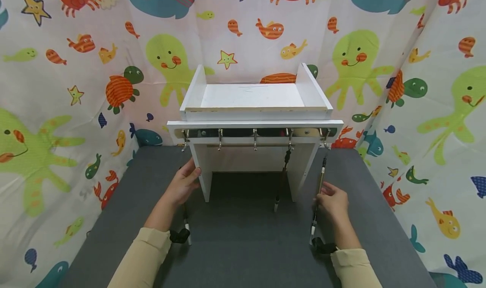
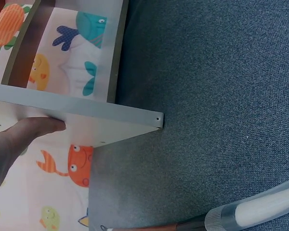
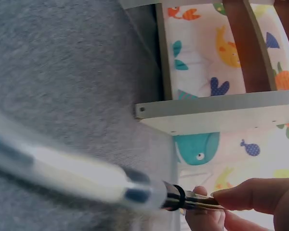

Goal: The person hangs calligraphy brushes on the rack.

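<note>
The right hand (image 1: 334,203) pinches a rod (image 3: 96,178) between thumb and fingers, the tips closed on its golden-brown handle. This rod stands steeply beside the shelf (image 1: 258,115), its upper end just below the fifth hook (image 1: 325,140); whether it hangs there, I cannot tell. The left hand (image 1: 180,186) is at the outer face of the left panel (image 1: 203,169), thumb stretched along it; its other fingers are partly hidden, and it has hold of no rod.

Near the left wrist, a second rod (image 2: 260,211) hangs down with its white end lowest, its upper part blocked by the hand. A third rod (image 1: 287,156) hangs below the fourth hook, in front of the right panel (image 1: 303,165), between the hands. That makes three rods.

The rail (image 1: 237,133) bears five hooks in one row. The white shelf stands on the grey table (image 1: 243,245) and hides part of the curtain (image 1: 114,47) behind it, where four green octopuses show. Two black devices, one per wrist, and two pale sleeves (image 1: 146,252) come in from below.
</note>
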The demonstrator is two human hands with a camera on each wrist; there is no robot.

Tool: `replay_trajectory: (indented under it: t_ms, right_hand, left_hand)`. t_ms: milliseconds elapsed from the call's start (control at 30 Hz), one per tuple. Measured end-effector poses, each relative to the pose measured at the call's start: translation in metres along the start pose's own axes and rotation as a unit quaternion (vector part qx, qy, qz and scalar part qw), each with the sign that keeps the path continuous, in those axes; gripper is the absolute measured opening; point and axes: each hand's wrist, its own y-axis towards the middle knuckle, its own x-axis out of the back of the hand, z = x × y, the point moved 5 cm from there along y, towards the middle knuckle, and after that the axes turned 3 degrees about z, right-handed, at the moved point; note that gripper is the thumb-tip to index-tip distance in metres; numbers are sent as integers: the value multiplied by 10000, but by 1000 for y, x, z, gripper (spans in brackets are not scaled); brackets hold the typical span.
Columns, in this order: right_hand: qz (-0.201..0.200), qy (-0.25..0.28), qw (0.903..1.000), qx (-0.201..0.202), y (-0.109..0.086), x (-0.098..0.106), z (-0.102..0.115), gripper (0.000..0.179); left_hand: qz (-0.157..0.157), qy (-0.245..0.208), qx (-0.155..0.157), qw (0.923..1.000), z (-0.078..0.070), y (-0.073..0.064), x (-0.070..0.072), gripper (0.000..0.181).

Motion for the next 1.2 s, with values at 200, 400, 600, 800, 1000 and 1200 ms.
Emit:
replay_trajectory:
  t_ms: [200,400,600,800,1000,1200]
  right_hand:
    - [182,209,9996,38,-5,1,10,49]
    - [109,744,9971,74,-11,1,18,41]
    - [-134,965,9952,48,-16,7,23,40]
    - [-192,1331,9906,245,-23,12,34,39]
    - [-387,1343,9874,741,-32,18,50,35]
    - [-552,1303,9823,1225,-42,21,63,33]
  left_hand:
    - [9,34,40,10000,1,0,1,60]
    - [0,-17,23,10000,0,0,1,60]
    - [-44,-79,34,10000,0,-1,-1,61]
    - [-54,-32,68,10000,0,-1,0,62]
    - [-8,-10,-7,10000,1,0,0,59]
    - [9,32,67,10000,1,1,0,60]
